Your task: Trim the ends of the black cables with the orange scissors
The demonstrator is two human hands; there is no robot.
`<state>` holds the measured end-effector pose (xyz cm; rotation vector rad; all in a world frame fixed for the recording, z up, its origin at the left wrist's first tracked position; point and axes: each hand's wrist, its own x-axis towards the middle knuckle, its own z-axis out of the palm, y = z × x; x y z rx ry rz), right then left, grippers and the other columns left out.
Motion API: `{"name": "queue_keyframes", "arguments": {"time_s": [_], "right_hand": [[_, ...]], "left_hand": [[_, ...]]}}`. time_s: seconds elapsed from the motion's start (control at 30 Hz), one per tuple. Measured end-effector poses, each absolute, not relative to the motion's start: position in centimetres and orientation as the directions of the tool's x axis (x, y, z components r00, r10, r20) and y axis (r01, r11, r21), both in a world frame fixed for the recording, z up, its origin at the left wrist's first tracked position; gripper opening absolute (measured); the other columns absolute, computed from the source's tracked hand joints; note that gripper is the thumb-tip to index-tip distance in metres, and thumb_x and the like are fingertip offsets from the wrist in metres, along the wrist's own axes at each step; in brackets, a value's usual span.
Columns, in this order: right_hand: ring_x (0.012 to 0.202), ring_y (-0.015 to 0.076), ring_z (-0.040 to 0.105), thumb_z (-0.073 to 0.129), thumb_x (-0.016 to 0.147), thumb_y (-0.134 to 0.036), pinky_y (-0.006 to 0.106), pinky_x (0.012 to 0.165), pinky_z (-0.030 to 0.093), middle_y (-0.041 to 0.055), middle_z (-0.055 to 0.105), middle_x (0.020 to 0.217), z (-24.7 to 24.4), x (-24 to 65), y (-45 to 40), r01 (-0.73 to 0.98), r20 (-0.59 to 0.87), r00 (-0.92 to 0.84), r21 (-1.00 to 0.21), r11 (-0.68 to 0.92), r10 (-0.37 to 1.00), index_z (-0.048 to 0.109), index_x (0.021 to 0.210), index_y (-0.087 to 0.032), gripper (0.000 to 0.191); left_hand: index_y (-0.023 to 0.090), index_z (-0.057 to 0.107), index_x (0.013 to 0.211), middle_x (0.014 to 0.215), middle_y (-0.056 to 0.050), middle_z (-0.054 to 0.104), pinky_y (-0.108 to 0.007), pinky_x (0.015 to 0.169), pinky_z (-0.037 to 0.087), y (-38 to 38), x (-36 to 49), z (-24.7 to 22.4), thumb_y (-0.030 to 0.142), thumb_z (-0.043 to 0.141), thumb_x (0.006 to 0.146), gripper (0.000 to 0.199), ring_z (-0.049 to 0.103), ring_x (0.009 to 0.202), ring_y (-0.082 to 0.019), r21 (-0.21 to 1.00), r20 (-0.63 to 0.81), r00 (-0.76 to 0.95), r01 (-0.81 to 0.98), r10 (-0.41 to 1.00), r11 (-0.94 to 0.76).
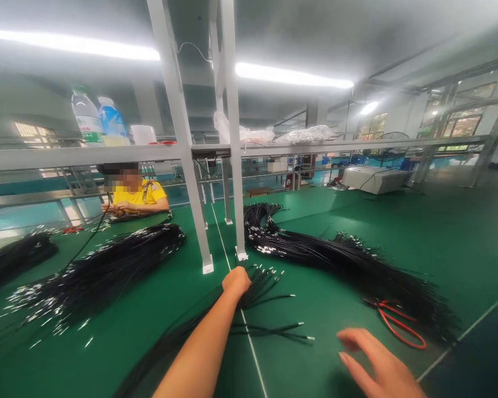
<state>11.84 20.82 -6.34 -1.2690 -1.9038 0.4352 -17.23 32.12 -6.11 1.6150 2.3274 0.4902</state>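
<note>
My left hand (237, 281) is closed around a bundle of thin black cables (191, 325) near the foot of a white post; their silvery ends fan out to its right. Several cables lie lower, outside the fist, with pale tips. At the lower right, my right hand (377, 359) is open above the green table (315, 370), thumb and fingers apart, holding nothing. Beside it lie red-handled scissors (402, 329), partly against a long, thick pile of black cables (336, 251).
More black cable piles (108, 271) lie on the left. White posts (237, 166) carry a shelf (141, 152) with bottles (86, 119) and plastic bags. Across the table, a person in a yellow shirt (136, 194) handles a cable. A white box (375, 179) stands farther back.
</note>
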Motion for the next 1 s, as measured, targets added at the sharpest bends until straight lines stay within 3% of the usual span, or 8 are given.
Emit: {"name": "queue_keyframes", "arguments": {"time_s": [0.23,0.43,0.6,0.7,0.83,1.0], "right_hand": [[0.089,0.0240,0.066,0.041,0.084,-0.026,0.040,0.080,0.053,0.0090,0.070,0.096,-3.4,5.7,26.2,0.531,0.437,-0.124,-0.729,0.432,0.891,0.061,0.102,-0.018,0.028],[0.091,0.0203,0.063,0.055,0.091,-0.030,0.040,0.077,0.054,0.0068,0.063,0.112,-4.0,1.8,29.6,0.593,0.350,-0.200,-0.700,0.397,0.915,0.058,0.113,-0.019,0.025],[0.090,0.0199,0.063,0.055,0.091,-0.031,0.040,0.077,0.053,0.0067,0.062,0.113,-5.6,1.7,30.0,0.711,0.300,-0.261,-0.583,0.393,0.917,0.060,0.110,-0.020,0.023],[0.088,0.0184,0.063,0.054,0.091,-0.031,0.038,0.076,0.053,0.0059,0.063,0.111,-5.6,3.0,30.2,0.773,0.347,-0.189,-0.524,0.357,0.918,0.061,0.107,-0.021,0.020],[0.078,0.0193,0.064,0.044,0.093,-0.025,0.036,0.070,0.052,0.0059,0.066,0.089,-3.8,6.9,29.5,0.834,0.437,-0.030,-0.484,0.263,0.899,0.060,0.094,-0.016,0.018],[0.064,0.0231,0.063,0.032,0.089,-0.033,0.034,0.057,0.046,0.0074,0.066,0.074,-2.4,14.6,25.0,0.890,0.451,0.050,-0.426,0.165,0.891,0.056,0.082,-0.024,0.027]], "left_hand": [[0.016,0.058,0.113,0.113,-0.008,0.062,-0.041,0.079,0.053,29.3,-18.0,-7.0,0.029,0.056,0.090,0.027,0.062,0.093,-0.021,0.521,0.110,-0.040,0.853,0.993,-0.023],[0.015,0.061,0.106,0.107,-0.007,0.064,-0.040,0.079,0.053,27.8,-17.3,-7.1,0.029,0.056,0.090,0.022,0.063,0.090,-0.020,0.478,0.187,0.099,0.860,0.977,-0.179],[0.015,0.061,0.105,0.107,-0.007,0.064,-0.042,0.081,0.052,27.4,-16.5,-6.8,0.030,0.056,0.090,0.022,0.063,0.091,-0.020,0.388,0.142,0.153,0.901,0.978,-0.197],[0.016,0.061,0.107,0.110,-0.007,0.064,-0.042,0.082,0.051,27.2,-16.5,-6.8,0.030,0.056,0.090,0.023,0.062,0.093,-0.020,0.338,0.115,0.154,0.923,0.981,-0.185],[0.016,0.059,0.111,0.113,-0.008,0.062,-0.042,0.082,0.052,27.2,-16.5,-6.6,0.029,0.056,0.090,0.025,0.062,0.095,-0.021,0.288,0.103,0.127,0.946,0.987,-0.152],[0.017,0.057,0.115,0.118,-0.009,0.059,-0.043,0.083,0.051,27.6,-15.8,-4.2,0.029,0.056,0.090,0.028,0.061,0.099,-0.022,0.241,0.090,0.027,0.969,0.996,-0.048]]}}
